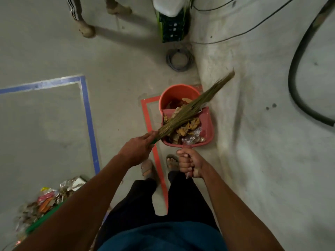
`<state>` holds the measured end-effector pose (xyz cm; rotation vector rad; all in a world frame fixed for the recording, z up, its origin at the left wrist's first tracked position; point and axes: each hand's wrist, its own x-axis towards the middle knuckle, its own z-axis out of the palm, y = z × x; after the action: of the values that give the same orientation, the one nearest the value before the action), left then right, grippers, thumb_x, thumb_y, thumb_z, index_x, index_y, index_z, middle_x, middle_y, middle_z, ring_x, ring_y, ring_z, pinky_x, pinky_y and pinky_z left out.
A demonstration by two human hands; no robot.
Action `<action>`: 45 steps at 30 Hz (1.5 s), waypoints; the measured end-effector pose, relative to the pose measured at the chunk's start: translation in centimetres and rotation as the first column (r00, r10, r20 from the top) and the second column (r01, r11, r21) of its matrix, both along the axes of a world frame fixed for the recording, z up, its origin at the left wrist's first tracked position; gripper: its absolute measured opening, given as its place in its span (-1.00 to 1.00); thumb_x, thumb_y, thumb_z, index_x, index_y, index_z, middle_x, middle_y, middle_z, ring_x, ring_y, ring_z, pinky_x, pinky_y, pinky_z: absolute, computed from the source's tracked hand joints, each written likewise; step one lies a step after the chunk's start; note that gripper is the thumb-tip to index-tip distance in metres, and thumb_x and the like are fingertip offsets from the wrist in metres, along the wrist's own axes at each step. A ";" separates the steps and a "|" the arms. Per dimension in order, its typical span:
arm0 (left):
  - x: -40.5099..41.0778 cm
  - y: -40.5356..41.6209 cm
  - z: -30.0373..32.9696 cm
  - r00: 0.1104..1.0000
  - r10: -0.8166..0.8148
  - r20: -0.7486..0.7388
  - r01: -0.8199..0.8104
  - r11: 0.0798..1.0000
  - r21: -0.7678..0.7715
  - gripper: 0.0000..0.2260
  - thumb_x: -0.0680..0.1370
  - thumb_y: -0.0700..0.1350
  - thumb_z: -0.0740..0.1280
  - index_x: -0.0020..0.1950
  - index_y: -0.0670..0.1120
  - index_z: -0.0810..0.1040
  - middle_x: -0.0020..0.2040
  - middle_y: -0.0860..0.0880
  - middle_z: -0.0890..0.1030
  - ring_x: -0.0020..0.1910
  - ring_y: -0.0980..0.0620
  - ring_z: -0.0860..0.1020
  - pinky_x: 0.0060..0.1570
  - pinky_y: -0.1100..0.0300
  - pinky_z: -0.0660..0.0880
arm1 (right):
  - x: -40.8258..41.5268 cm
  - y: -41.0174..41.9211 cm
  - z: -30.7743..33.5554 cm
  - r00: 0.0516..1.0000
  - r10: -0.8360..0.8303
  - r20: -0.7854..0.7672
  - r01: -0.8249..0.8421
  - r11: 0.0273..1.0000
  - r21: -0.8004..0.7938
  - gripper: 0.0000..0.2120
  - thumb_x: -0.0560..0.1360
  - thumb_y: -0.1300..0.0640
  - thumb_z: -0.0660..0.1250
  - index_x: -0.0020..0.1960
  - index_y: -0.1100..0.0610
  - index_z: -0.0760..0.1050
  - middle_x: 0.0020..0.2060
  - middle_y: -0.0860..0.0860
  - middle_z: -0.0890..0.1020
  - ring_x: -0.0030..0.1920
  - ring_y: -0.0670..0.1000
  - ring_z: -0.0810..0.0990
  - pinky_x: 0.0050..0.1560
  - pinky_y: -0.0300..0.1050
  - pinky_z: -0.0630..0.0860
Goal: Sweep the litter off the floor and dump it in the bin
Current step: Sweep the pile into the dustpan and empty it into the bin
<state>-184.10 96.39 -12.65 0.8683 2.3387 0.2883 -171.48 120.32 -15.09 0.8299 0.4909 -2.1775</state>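
Over bin point(178, 95), broom point(190, 109) pointing up-right

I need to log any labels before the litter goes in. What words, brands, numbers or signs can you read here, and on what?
None can be read.
Green and black box: pale marks, too blurred to read.
Wrappers in the litter pile: coloured print, too blurred.
Dustpan, bin, broom: no text visible.

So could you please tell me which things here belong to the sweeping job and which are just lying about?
In use:
left hand gripping broom
right hand gripping dustpan
bin
litter pile

Lying about:
cable coil
hose
green box
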 end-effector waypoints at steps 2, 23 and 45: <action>-1.3 1.4 -1.2 1.000 -0.006 0.012 0.007 1.000 -0.010 -0.45 0.73 0.07 0.11 0.69 0.17 -0.02 0.65 0.05 0.25 0.07 -0.18 0.63 0.03 -0.09 0.64 | -1.3 1.1 -1.1 1.000 0.001 0.025 -0.001 1.000 -0.009 -0.60 0.59 0.18 0.21 -0.41 0.01 0.25 -0.66 -0.09 0.18 -0.65 -0.12 0.02 -0.64 -0.28 0.04; -10.2 13.4 -31.0 0.992 0.124 -0.011 -0.124 0.989 -0.084 -0.44 0.75 0.04 0.06 0.69 0.17 -0.14 0.69 0.06 0.10 -0.11 -0.15 0.65 -0.26 -0.05 0.65 | -15.9 13.3 -30.3 0.975 0.032 0.219 -0.039 0.999 0.026 -0.62 0.56 0.09 0.31 -0.31 -0.02 0.16 -0.57 -0.14 0.09 -0.62 -0.14 0.04 -0.65 -0.28 0.11; -7.5 13.6 -31.1 0.923 0.381 -0.050 -0.384 0.916 -0.112 -0.46 0.73 0.05 0.08 0.68 0.01 -0.02 0.33 -0.10 0.44 -0.36 0.11 0.44 -0.56 0.26 0.33 | -19.3 13.9 -30.4 0.840 -0.012 0.543 -0.351 0.751 0.560 -0.71 0.61 0.18 0.17 -0.27 0.02 0.24 -0.58 -0.09 0.20 -0.62 -0.11 0.15 -0.56 -0.30 0.16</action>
<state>-191.57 109.96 -43.72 0.3509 2.5127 0.2933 -190.82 134.24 -45.48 1.6156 1.0140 -1.4862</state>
